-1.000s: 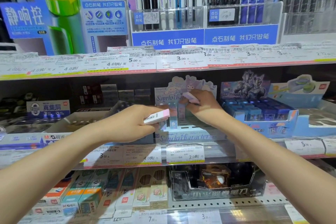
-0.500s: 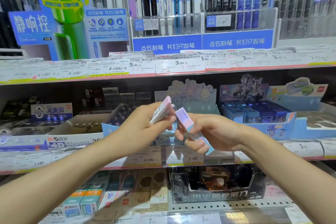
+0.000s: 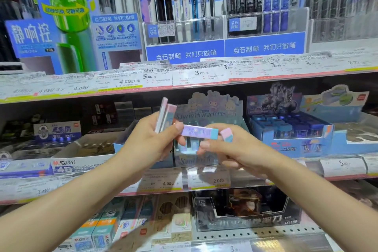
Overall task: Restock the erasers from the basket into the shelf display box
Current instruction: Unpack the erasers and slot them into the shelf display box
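Head view, left hand (image 3: 149,143) grip pinching upright erasers (image 3: 164,115), right hand (image 3: 235,149) grip closed on pink eraser (image 3: 226,136), before display box (image 3: 212,108).

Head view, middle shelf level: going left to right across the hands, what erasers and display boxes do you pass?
White M&G eraser box → upright pink erasers in the left hand → horizontal purple eraser → pink-and-blue eraser in the right hand → blue display box.

Single head cam, wide-angle, faces the shelf (image 3: 184,86) straight on, tilted slightly down. Close range: forearms enter from the bottom corners, both hands meet mid-frame. Edges bow from lens distortion. No second view.
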`<state>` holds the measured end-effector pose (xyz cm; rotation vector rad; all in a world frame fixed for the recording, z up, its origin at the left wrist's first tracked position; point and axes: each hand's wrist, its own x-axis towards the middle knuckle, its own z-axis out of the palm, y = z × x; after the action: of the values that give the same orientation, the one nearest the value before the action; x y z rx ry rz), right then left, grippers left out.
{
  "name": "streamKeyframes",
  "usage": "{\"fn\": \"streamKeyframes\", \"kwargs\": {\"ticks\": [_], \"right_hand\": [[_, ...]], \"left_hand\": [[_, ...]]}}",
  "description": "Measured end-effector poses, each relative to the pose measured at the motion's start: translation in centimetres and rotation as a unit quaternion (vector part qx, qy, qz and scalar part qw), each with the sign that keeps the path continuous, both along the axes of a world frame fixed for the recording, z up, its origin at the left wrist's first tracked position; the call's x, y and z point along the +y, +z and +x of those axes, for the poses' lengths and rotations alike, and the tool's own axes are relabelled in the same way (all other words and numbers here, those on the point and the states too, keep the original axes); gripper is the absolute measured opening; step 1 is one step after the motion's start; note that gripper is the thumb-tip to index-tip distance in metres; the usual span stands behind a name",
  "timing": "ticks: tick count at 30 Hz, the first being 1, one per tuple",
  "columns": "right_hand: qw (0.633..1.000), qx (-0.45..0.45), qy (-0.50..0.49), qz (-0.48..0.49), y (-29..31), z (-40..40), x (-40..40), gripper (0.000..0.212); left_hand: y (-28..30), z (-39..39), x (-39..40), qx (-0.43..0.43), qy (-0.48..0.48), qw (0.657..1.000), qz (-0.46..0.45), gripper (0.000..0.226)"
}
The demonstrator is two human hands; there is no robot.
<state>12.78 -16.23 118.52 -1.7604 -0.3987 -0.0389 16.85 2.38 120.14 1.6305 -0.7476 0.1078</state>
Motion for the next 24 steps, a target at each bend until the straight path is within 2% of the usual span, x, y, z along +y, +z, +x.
{"fn": "streamKeyframes", "kwargs": {"ticks": [4, 7, 13, 15, 17, 19, 21, 24], "right_hand": [[0.990, -0.075, -0.076, 0.090, -0.5, 0.0, 1.2, 0.014], [0.981, -0.096, -0.121, 0.115, -0.6, 0.0, 1.4, 0.015], [0.973, -0.136, -0.122, 0.141, -0.5, 0.0, 1.7, 0.021], [0.972, -0.160, -0.124, 0.116, -0.3, 0.3, 1.4, 0.033], [0.969, -0.196, -0.125, 0.085, -0.1, 0.6, 0.7, 0.037], [0.962, -0.228, -0.138, 0.051, 0.3, 1.2, -0.1, 0.032], [0.951, -0.266, -0.157, -0.027, 0.9, 1.8, -1.0, 0.029], [0.934, -0.287, -0.186, -0.105, 1.6, 3.3, -2.0, 0.029]], "left_hand": [[-0.4, -0.2, -0.3, 0.002, 0.003, 1.000, 0.009, 0.014], [-0.7, -0.1, -0.2, 0.003, -0.003, 0.999, 0.036, 0.012], [-1.5, -0.5, -0.6, -0.001, -0.006, 0.996, 0.092, 0.016], [-1.4, -0.5, -0.6, -0.032, 0.006, 0.994, 0.106, 0.014], [-1.3, -0.2, -0.2, -0.115, 0.031, 0.984, 0.133, 0.015], [-1.1, 0.6, 0.5, -0.226, 0.069, 0.951, 0.200, 0.021], [-0.9, 1.3, 1.4, -0.315, 0.090, 0.901, 0.285, 0.023], [-0.7, 2.1, 2.1, -0.339, 0.114, 0.836, 0.416, 0.057]]}}
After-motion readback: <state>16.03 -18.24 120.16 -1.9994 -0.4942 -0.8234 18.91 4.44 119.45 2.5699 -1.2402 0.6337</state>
